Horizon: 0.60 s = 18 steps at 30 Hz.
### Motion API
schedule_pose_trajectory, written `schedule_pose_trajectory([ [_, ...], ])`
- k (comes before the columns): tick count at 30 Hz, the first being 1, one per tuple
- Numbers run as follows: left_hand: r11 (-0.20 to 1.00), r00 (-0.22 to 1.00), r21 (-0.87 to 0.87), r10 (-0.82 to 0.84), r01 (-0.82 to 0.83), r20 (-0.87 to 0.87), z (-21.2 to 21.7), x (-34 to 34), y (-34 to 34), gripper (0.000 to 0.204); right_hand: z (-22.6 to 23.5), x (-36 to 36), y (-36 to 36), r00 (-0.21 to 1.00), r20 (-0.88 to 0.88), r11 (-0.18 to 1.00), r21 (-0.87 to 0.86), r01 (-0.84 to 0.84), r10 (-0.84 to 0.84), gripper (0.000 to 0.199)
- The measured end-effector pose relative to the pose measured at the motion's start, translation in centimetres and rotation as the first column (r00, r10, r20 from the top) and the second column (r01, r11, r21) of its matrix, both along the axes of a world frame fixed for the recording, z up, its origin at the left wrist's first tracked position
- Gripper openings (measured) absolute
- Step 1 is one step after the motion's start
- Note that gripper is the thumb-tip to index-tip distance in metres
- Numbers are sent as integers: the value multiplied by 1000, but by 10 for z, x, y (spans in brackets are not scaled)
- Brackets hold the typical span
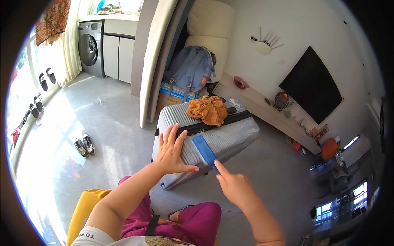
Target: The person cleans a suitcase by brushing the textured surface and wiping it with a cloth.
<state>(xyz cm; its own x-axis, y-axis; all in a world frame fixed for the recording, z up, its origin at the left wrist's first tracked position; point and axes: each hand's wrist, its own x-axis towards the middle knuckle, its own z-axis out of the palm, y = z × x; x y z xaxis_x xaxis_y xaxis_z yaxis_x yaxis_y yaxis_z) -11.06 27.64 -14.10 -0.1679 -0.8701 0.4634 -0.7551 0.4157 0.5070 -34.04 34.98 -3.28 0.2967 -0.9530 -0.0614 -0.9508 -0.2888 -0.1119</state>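
Observation:
A silver-grey ribbed suitcase (pixel 236 137) stands in front of me, with a black zip band running round it. My left hand (pixel 170 153) lies spread on its left side, thumb pointing right, with nothing held. In my right hand (pixel 234 185) is the handle of a blue flat-headed brush (pixel 203 149), its index finger stretched along it. The brush head rests against the ribbed face of the suitcase; its underside is hidden. On top of the suitcase sits a crumpled orange-brown cloth (pixel 208 110), beside the black carry handle.
Behind the suitcase, a blue-grey backpack (pixel 191 67) sits on boxes. A long low cabinet (pixel 262 107) runs along the right wall below a black television (pixel 312 84). Dark sneakers (pixel 84 146) stand on the grey floor to the left. A washing machine (pixel 91 49) is farther back.

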Motion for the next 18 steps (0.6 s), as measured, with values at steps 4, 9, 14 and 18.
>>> schedule_pose_trajectory([
  [4,997,993,39,-75,72,86,6,5,-5,127,23,-21,38,995,-94,988,146,44,-31,48],
  [9,966,962,-7,-258,260,84,16,14,-18,125,-12,12,-5,999,-48,995,-99,-11,6,50],
  [14,966,946,46,-258,254,198,14,43,-45,119,-11,4,25,989,-138,985,-150,-81,61,52],
  [18,961,938,72,-275,266,211,14,38,-55,112,-8,-1,54,955,-290,975,-190,-116,57,60],
])
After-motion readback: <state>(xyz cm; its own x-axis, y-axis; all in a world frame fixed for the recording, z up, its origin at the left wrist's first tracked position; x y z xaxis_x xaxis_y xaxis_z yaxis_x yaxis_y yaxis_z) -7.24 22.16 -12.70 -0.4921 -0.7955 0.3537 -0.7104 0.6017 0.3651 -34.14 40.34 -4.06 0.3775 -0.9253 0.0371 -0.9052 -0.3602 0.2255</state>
